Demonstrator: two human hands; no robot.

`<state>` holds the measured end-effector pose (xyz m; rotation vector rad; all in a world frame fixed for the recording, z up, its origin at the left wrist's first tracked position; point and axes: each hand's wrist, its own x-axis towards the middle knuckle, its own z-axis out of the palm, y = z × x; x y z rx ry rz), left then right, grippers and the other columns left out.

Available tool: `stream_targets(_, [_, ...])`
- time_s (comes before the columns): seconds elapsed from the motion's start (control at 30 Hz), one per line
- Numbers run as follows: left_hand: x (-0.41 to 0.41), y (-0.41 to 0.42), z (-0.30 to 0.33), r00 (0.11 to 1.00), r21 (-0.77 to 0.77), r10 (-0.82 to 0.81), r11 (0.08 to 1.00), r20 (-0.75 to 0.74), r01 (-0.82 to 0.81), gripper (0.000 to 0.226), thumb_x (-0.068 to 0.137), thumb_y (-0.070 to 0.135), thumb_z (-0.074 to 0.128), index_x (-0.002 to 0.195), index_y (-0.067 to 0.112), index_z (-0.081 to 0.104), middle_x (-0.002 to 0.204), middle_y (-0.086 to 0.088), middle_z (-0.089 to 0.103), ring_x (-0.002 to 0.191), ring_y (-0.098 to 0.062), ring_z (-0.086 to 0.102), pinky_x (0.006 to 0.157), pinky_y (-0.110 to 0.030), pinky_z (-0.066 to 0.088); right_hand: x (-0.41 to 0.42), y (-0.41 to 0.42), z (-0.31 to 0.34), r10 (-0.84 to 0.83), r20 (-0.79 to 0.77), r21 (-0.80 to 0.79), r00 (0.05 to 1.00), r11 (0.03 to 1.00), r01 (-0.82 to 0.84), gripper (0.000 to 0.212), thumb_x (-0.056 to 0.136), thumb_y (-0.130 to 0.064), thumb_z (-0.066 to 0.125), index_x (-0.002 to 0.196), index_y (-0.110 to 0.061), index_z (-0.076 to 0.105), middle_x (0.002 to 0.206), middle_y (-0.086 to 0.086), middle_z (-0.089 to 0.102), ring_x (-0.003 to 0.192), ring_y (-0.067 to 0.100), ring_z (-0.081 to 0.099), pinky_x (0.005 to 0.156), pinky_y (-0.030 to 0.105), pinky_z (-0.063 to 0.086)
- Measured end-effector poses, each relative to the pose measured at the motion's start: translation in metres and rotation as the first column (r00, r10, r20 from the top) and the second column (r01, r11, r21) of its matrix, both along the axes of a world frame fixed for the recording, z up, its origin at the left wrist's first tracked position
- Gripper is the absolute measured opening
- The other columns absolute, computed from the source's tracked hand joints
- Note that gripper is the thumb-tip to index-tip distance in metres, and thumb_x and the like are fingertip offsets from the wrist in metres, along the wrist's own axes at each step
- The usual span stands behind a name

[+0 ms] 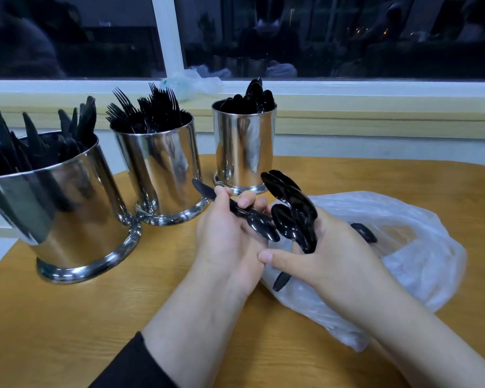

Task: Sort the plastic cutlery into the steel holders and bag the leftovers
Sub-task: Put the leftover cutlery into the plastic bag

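My left hand (230, 236) curls its fingers around a black knife (207, 193) and a spoon (261, 228); my right hand (328, 247) grips a bundle of black spoons (291, 208) over the clear plastic bag (420, 247) on the wooden table (67, 331). Behind stand three steel holders: knives (67, 208), forks (163, 175), spoons (244, 147).

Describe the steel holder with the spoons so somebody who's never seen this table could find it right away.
Three steel holders stand in a row along the far left of the wooden table, below the window. The spoon holder is the rightmost and farthest, nearest the plastic bag. Rounded spoon bowls fill it, while its neighbours bristle with fork tines and knife blades.
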<state>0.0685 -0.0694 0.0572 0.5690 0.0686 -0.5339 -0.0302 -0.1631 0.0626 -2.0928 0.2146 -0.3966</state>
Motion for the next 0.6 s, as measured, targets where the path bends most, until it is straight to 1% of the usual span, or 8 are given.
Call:
stream_targets(0.13, [-0.0003, 0.0008, 0.0021, 0.999, -0.035, -0.042, 0.998, -0.015, 0.042, 0.027, 0.112, 0.038, 0.039, 0.094, 0.018, 0.043, 0.067, 0.001, 0.045, 0.056, -0.019, 0.053, 0.058, -0.029, 0.055, 0.0006, -0.0027, -0.0042, -0.043, 0.061, -0.046, 0.997, 0.998, 0.046, 0.023, 0.087, -0.023, 0.074, 0.101, -0.039, 0.066, 0.069, -0.023, 0.065, 0.064, 0.002, 0.058, 0.06, 0.017, 0.043])
stream_targets(0.23, [-0.0032, -0.0008, 0.0032, 0.998, -0.017, -0.057, 0.998, -0.01, 0.056, 0.028, 0.112, 0.035, 0.041, 0.092, 0.016, 0.045, 0.066, -0.001, 0.047, 0.055, -0.02, 0.056, 0.057, -0.03, 0.056, 0.0004, -0.003, -0.0041, -0.068, 0.124, -0.012, 0.99, 0.997, 0.07, 0.024, 0.091, -0.018, 0.07, 0.093, -0.042, 0.066, 0.07, -0.03, 0.066, 0.069, -0.007, 0.062, 0.063, 0.007, 0.042])
stream_targets(0.3, [-0.0045, -0.0013, 0.0045, 0.998, -0.008, -0.054, 0.999, -0.027, 0.054, 0.031, 0.112, 0.034, 0.04, 0.088, 0.015, 0.047, 0.064, -0.001, 0.048, 0.052, -0.018, 0.057, 0.057, -0.029, 0.056, -0.0002, -0.0036, -0.0011, -0.071, 0.142, 0.035, 0.987, 0.997, 0.067, 0.027, 0.089, -0.018, 0.074, 0.095, -0.044, 0.068, 0.081, -0.032, 0.07, 0.08, -0.01, 0.065, 0.068, 0.005, 0.043])
stream_targets(0.37, [-0.0056, -0.0009, 0.0071, 0.996, -0.022, -0.072, 0.997, -0.062, 0.07, 0.037, 0.112, 0.035, 0.038, 0.083, 0.014, 0.047, 0.063, 0.001, 0.047, 0.05, -0.016, 0.056, 0.056, -0.028, 0.055, -0.0001, -0.0047, -0.0029, -0.012, 0.121, 0.031, 0.993, 0.999, 0.008, 0.027, 0.085, -0.021, 0.078, 0.098, -0.043, 0.07, 0.088, -0.018, 0.074, 0.083, 0.003, 0.069, 0.072, 0.017, 0.051])
stream_targets(0.4, [-0.0053, -0.0002, 0.0073, 0.994, -0.034, -0.072, 0.997, -0.082, 0.07, 0.039, 0.113, 0.036, 0.038, 0.081, 0.014, 0.047, 0.062, 0.002, 0.046, 0.047, -0.015, 0.056, 0.054, -0.026, 0.054, 0.0005, -0.0049, -0.0045, 0.02, 0.096, 0.019, 0.995, 1.0, -0.022, 0.03, 0.084, -0.024, 0.079, 0.103, -0.044, 0.069, 0.087, -0.009, 0.075, 0.082, 0.012, 0.068, 0.078, 0.027, 0.054])
stream_targets(0.47, [-0.003, 0.0007, 0.0054, 0.993, -0.035, -0.059, 0.998, -0.104, 0.056, 0.041, 0.113, 0.036, 0.037, 0.078, 0.015, 0.046, 0.06, 0.003, 0.044, 0.046, -0.014, 0.054, 0.051, -0.023, 0.055, 0.0003, -0.0047, -0.0068, 0.074, 0.05, 0.006, 0.996, 0.997, -0.074, 0.033, 0.082, -0.029, 0.081, 0.109, -0.043, 0.067, 0.071, -0.003, 0.066, 0.066, 0.018, 0.06, 0.075, 0.038, 0.052])
stream_targets(0.53, [-0.0014, 0.0012, 0.0033, 0.994, 0.002, -0.074, 0.997, -0.083, 0.075, 0.039, 0.112, 0.039, 0.036, 0.081, 0.018, 0.043, 0.063, 0.005, 0.042, 0.053, -0.013, 0.052, 0.056, -0.023, 0.055, 0.001, -0.0059, -0.0092, 0.091, 0.021, -0.025, 0.996, 0.996, -0.091, 0.033, 0.081, -0.033, 0.081, 0.111, -0.036, 0.068, 0.063, -0.006, 0.059, 0.06, 0.016, 0.054, 0.072, 0.036, 0.051])
stream_targets(0.6, [-0.0032, 0.0012, 0.0035, 0.994, 0.016, -0.084, 0.996, -0.075, 0.085, 0.037, 0.112, 0.039, 0.037, 0.083, 0.018, 0.043, 0.063, 0.005, 0.042, 0.054, -0.013, 0.052, 0.053, -0.024, 0.055, 0.0014, -0.0055, -0.01, 0.058, 0.035, -0.051, 0.998, 0.997, -0.056, 0.028, 0.081, -0.036, 0.079, 0.107, -0.034, 0.068, 0.058, -0.01, 0.055, 0.056, 0.013, 0.05, 0.066, 0.032, 0.047])
